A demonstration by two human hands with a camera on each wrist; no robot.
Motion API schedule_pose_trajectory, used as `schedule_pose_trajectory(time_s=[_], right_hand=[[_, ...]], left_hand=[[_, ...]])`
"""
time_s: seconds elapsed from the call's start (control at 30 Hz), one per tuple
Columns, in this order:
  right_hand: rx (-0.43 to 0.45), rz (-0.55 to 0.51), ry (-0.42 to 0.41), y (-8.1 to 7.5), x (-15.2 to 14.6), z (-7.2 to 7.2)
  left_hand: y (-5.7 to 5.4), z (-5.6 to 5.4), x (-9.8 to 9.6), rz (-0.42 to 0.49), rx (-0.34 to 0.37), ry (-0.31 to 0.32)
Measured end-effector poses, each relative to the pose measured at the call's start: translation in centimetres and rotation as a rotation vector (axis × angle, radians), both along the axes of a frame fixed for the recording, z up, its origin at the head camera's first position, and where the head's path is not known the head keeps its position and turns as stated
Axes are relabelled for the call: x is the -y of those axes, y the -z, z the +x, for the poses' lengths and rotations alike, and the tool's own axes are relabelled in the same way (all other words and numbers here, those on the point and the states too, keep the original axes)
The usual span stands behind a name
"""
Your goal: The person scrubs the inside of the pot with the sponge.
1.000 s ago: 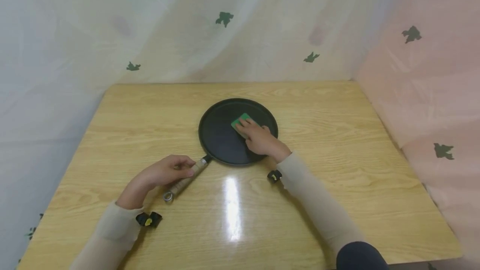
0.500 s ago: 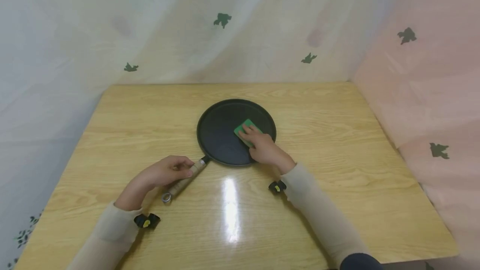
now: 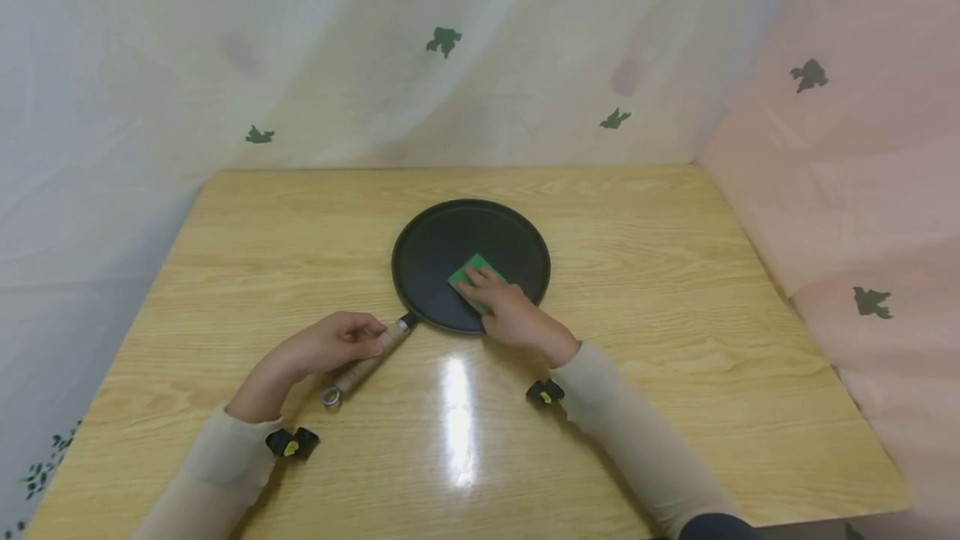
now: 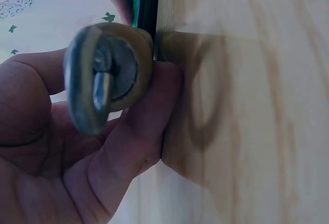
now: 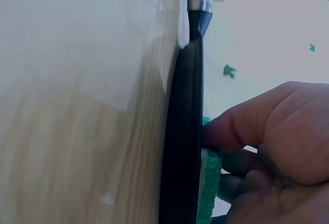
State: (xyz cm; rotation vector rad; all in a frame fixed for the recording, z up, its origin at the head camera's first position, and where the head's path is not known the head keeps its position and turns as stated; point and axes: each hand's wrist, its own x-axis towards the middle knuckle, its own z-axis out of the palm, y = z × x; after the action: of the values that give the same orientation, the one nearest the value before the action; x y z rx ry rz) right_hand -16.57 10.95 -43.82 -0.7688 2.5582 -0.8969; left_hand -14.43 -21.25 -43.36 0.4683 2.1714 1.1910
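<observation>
A round black crepe pan (image 3: pixel 431 252), shallow with a low rim, lies flat on the wooden table. Its wood-coloured handle (image 3: pixel 367 365) points toward the front left and ends in a metal hanging ring (image 4: pixel 77 90). My left hand (image 3: pixel 322 344) holds this handle between thumb and fingers. On the pan's surface, toward the front and right of its middle, my right hand (image 3: pixel 513 315) holds a green scouring sponge (image 3: pixel 467 271) down. From the right wrist view, the thumb grips the near edge of the sponge (image 5: pixel 209 188), while the fingertips are partly hidden behind it.
The wood-grain table (image 3: pixel 637 273) stretches around the pan on all sides. Behind it and to the right hang pale curtains (image 3: pixel 525 40) with green bird shapes. A dark band with a bow sits at each sleeve cuff.
My right hand has slid the sponge from the pan's right middle toward the front, then leftward. The left hand stays on the handle, and the head view has shifted slightly.
</observation>
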Motion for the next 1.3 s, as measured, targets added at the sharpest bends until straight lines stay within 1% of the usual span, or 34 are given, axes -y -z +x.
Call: schedule_pose_trajectory(time_s=[0.27,0.5,0.7,0.83,0.97,1.1,1.3], right_hand=[[0.039,-0.002,-0.059,-0.4,2.7,0.3],[0.100,0.014,-0.084,-0.8,4.9,-0.1],[0.101,0.049,-0.095,-1.0,6.8,-1.0],[0.076,0.107,-0.088,-1.2,7.9,-1.8],[0.047,0.192,-0.086,-1.3,8.9,-2.9],[0.037,0.260,-0.077,-1.5,9.6,-4.2],[0.070,0.304,-0.064,-1.7,10.0,-5.8]], left_hand=[[-0.2,0.0,0.1,0.016,-0.010,0.013],[-0.3,-0.1,0.1,0.023,-0.023,0.022],[-0.3,-0.2,0.1,0.020,-0.014,0.022],[-0.4,-0.2,0.2,0.018,-0.014,0.029],[-0.4,-0.2,0.4,0.031,-0.005,0.035],[-0.4,-0.3,0.4,0.035,0.002,0.029],[-0.2,-0.2,0.4,0.030,0.016,0.030]])
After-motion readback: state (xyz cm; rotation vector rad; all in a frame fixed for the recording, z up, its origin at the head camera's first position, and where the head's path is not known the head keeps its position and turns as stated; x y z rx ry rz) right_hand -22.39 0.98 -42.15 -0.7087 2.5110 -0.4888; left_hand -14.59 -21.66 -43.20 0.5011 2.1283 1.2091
